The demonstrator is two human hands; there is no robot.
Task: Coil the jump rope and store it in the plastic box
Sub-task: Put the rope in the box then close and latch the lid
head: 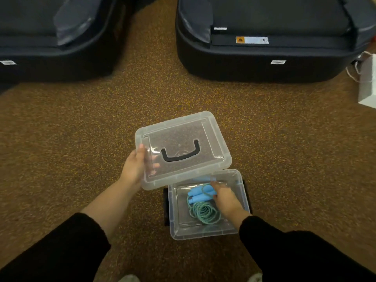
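the coiled jump rope (pixel 203 212) is laid in the plastic box (pixel 205 235), its handles touched by the straight fingers (pixel 215 185) of the right hand (pixel 225 200), while the lid (pixel 213 139) is gripped at its edge by the left hand (pixel 134 167), so a sprung loop could be pinched under it.

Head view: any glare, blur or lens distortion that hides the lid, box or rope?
Head view: white glare streaks on the clear lid near its black handle; head view: the whole frame is soft, yet the coiled rope and its blue handles read clearly inside the box; head view: wide-angle bending curves the dark cases at the top.
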